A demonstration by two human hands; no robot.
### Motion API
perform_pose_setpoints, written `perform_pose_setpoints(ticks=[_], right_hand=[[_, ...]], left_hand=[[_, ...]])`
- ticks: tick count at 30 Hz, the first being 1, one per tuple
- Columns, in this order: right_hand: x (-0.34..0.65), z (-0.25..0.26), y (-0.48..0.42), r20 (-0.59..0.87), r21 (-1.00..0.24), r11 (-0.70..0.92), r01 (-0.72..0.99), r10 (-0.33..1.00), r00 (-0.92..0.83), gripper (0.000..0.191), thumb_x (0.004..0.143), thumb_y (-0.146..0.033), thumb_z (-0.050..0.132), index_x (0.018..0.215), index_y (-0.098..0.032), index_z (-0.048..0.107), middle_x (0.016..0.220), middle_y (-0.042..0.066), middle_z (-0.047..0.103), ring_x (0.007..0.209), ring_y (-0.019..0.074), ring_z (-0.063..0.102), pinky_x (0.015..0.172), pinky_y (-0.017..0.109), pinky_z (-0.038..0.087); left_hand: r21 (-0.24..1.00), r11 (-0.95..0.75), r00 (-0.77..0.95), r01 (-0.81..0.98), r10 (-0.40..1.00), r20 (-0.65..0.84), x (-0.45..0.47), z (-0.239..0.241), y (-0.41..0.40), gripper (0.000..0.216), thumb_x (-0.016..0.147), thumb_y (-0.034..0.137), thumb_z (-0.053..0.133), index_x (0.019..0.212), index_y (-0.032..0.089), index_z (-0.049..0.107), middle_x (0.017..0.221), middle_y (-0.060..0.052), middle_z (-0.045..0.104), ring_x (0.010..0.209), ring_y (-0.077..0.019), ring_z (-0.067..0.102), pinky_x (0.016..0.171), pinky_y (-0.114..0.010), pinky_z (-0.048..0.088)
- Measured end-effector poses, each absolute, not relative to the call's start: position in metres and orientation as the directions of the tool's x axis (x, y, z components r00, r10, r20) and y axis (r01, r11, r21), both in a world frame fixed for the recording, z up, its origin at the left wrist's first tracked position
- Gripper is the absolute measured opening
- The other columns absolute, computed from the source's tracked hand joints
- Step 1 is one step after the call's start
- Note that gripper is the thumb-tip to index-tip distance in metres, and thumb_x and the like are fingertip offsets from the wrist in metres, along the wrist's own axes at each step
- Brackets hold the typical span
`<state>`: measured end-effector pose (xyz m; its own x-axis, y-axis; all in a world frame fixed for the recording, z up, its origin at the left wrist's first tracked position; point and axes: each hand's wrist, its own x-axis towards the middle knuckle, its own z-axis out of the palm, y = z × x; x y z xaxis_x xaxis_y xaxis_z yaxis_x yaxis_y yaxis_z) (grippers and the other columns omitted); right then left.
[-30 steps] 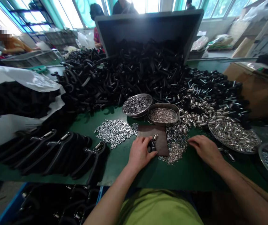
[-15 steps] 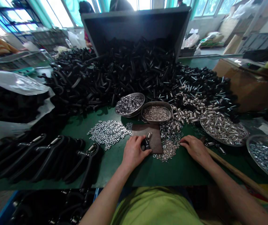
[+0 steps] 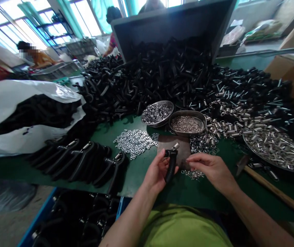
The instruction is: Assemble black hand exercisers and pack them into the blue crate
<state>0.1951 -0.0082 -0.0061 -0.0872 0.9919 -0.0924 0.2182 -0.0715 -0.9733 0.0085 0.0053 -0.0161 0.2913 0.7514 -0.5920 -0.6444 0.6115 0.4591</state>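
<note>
Just below the frame's centre, the left hand [image 3: 157, 173] holds a curved black handle [image 3: 172, 165] carrying a silver metal coil spring [image 3: 176, 146]; the right hand [image 3: 211, 169] is pinched narrow, any load unclear. Tilting could shed the spring, if unsecured, onto the brown square plate [image 3: 165, 142].

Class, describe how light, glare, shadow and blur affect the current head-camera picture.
Head view: windows blown out white; head view: glare on the white plastic bag; head view: heap of black parts partly merging into darkness; head view: right hand recognisable, fine detail at its fingertips soft.
</note>
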Motion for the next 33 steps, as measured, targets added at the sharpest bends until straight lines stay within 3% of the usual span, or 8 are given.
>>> perform_pose_setpoints(ticks=[5, 9, 14, 20, 23, 25, 29, 33], right_hand=[[0.167, -0.008, -0.001, -0.048, -0.993, -0.045, 0.109, 0.998, -0.028, 0.019, 0.071, -0.034, 0.066, 0.083, -0.02, 0.071, 0.072, 0.003, 0.07, 0.059, 0.0164, 0.064, 0.059, 0.03, 0.053], [0.162, -0.018, 0.005, 0.023, -0.985, 0.019, 0.174, 1.0, 0.022, 0.013, 0.071, -0.033, 0.068, 0.076, -0.021, 0.069, 0.064, 0.001, 0.067, 0.056, 0.0166, 0.062, 0.054, 0.029, 0.051], [0.162, -0.02, 0.011, 0.143, -0.945, 0.144, 0.292, 0.989, -0.027, 0.012, 0.075, -0.031, 0.065, 0.071, -0.02, 0.066, 0.075, 0.003, 0.064, 0.068, 0.0167, 0.061, 0.059, 0.027, 0.049], [0.163, -0.025, 0.014, 0.132, -0.96, 0.149, 0.237, 0.987, -0.088, 0.011, 0.076, -0.029, 0.065, 0.07, -0.02, 0.062, 0.076, 0.001, 0.058, 0.068, 0.0147, 0.057, 0.06, 0.026, 0.047], [0.171, -0.03, 0.021, 0.166, -0.952, 0.201, 0.231, 0.973, -0.163, 0.015, 0.077, -0.03, 0.065, 0.088, -0.021, 0.062, 0.078, 0.0, 0.058, 0.067, 0.0136, 0.057, 0.058, 0.025, 0.046], [0.18, -0.032, 0.029, 0.284, -0.846, 0.39, 0.363, 0.907, -0.311, 0.026, 0.081, -0.031, 0.062, 0.106, -0.024, 0.061, 0.085, 0.001, 0.06, 0.074, 0.0141, 0.058, 0.064, 0.026, 0.046], [0.194, -0.036, 0.05, 0.399, -0.315, 0.762, 0.566, 0.648, -0.649, 0.028, 0.09, -0.03, 0.05, 0.114, -0.022, 0.062, 0.082, 0.005, 0.064, 0.076, 0.0152, 0.058, 0.064, 0.026, 0.041], [0.195, -0.047, 0.066, 0.377, 0.0, 0.853, 0.522, 0.483, -0.79, 0.031, 0.093, -0.017, 0.036, 0.104, -0.014, 0.066, 0.07, 0.007, 0.064, 0.064, 0.0145, 0.055, 0.056, 0.028, 0.036]], left_hand=[[0.325, 0.624, 0.392, -0.71, 0.734, -0.554, 0.005, -0.012, -0.003, 0.032, 0.082, 0.041, 0.058, 0.095, 0.012, 0.06, 0.08, -0.007, 0.064, 0.065, -0.0141, 0.063, 0.061, -0.027, 0.055], [0.312, 0.624, 0.41, -0.717, 0.739, -0.534, 0.005, -0.01, -0.006, 0.034, 0.082, 0.041, 0.059, 0.095, 0.01, 0.06, 0.079, -0.007, 0.065, 0.068, -0.0153, 0.064, 0.061, -0.027, 0.056], [0.311, 0.628, 0.422, -0.714, 0.74, -0.524, 0.006, -0.008, -0.006, 0.032, 0.081, 0.041, 0.06, 0.092, 0.011, 0.061, 0.078, -0.006, 0.065, 0.066, -0.0135, 0.064, 0.061, -0.026, 0.056], [0.338, 0.658, 0.453, -0.673, 0.727, -0.515, 0.004, -0.013, -0.004, 0.035, 0.08, 0.043, 0.061, 0.094, 0.011, 0.062, 0.079, -0.006, 0.065, 0.066, -0.0131, 0.063, 0.06, -0.025, 0.055], [0.465, 0.67, 0.464, -0.579, 0.74, -0.488, -0.003, -0.016, 0.0, 0.04, 0.075, 0.043, 0.065, 0.1, 0.012, 0.063, 0.084, -0.007, 0.065, 0.069, -0.0138, 0.062, 0.061, -0.026, 0.055], [0.609, 0.642, 0.466, -0.466, 0.763, -0.448, -0.01, -0.018, 0.007, 0.04, 0.073, 0.041, 0.068, 0.103, 0.015, 0.063, 0.09, -0.007, 0.065, 0.075, -0.0155, 0.062, 0.063, -0.028, 0.055], [0.909, 0.413, 0.431, -0.064, 0.833, -0.348, -0.018, -0.02, 0.029, 0.044, 0.067, 0.037, 0.074, 0.105, 0.017, 0.064, 0.101, -0.008, 0.066, 0.09, -0.0215, 0.061, 0.075, -0.034, 0.05], [0.921, -0.023, 0.366, 0.389, 0.921, -0.132, -0.014, -0.026, 0.04, 0.059, 0.061, 0.044, 0.077, 0.111, 0.016, 0.063, 0.11, -0.01, 0.065, 0.101, -0.0257, 0.058, 0.092, -0.039, 0.042]])
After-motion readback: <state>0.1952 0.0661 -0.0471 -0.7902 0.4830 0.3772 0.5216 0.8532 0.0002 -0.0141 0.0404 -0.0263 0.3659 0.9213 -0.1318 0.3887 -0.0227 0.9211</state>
